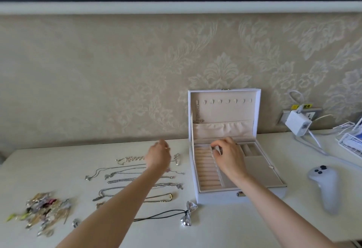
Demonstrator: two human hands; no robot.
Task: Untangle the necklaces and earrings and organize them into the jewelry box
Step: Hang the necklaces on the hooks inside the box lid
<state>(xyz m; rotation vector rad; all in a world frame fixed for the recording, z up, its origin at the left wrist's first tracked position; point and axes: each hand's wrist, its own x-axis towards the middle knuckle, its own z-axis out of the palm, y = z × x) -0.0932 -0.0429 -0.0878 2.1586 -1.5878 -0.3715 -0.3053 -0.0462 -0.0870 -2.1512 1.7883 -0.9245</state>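
Necklaces (121,180) lie left of the jewelry box (215,197), lengthwise toward it, under the nearer left hand (159,156); the right hand (229,156) is over the box; all fingers are curled, but I cannot tell what they grip.

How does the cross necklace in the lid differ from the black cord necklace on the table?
The cross necklace hangs inside the raised jewelry box lid; the black cord necklace lies flat on the table. The cross necklace has a thin metal chain, the black cord necklace a dark cord with silver bows. Both are apart from the tangled heap.
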